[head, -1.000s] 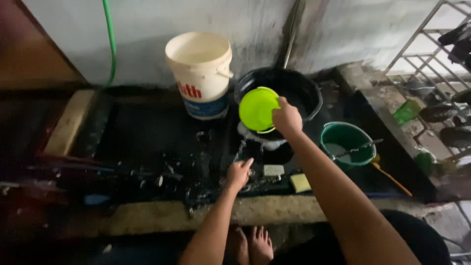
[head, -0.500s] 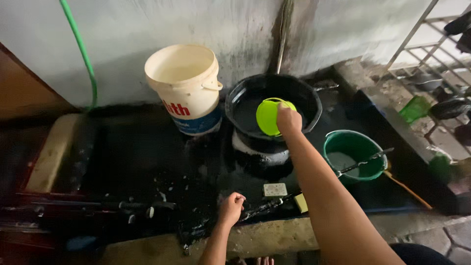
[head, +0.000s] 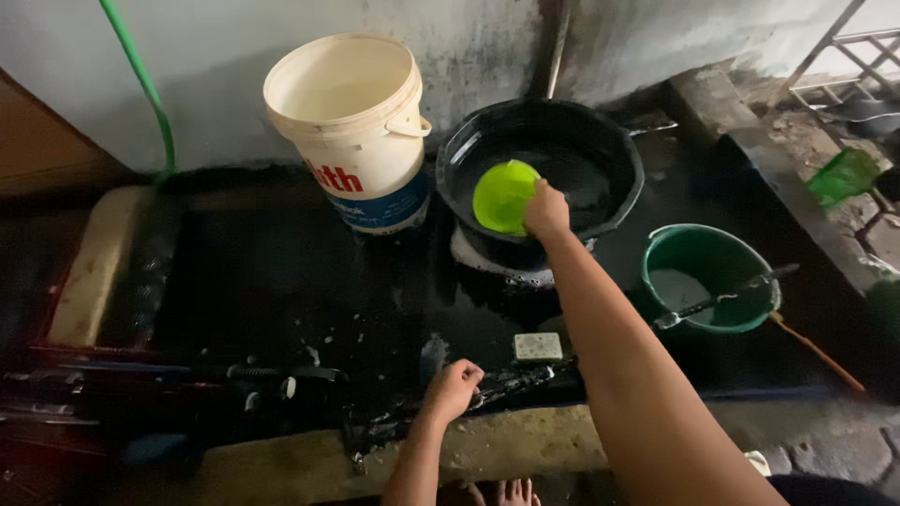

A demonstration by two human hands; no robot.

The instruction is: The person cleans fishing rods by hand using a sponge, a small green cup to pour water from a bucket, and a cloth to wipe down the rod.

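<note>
While the right hand (head: 547, 210) is closing its grip on the rim of the lime-green plastic bowl (head: 504, 195), the bowl is tilting on edge inside the black basin (head: 600, 141), its hollow facing left and its lower rim sitting low against the dark water. The pinch is falling on the right edge only, so a firm thumb-over-rim hold is looking advisable, since wet plastic is likely to slip. The left hand (head: 453, 389) is curling into a loose fist at the front edge of the wet washing slab (head: 272, 272), beside a dark rod-like object (head: 511, 386); whether it is holding anything cannot be told. Outward from the basin, a cream bucket (head: 352, 122) is standing just to its left against the wall, a green bucket (head: 708, 276) with a ladle-like handle across it is sitting to its right, and a pale square block (head: 537, 347) is lying near the front curb. A green hose (head: 141, 84) is running down the wall at left. Keeping the bowl's rim clear of the basin wall is judged best for a clean dip.
</note>
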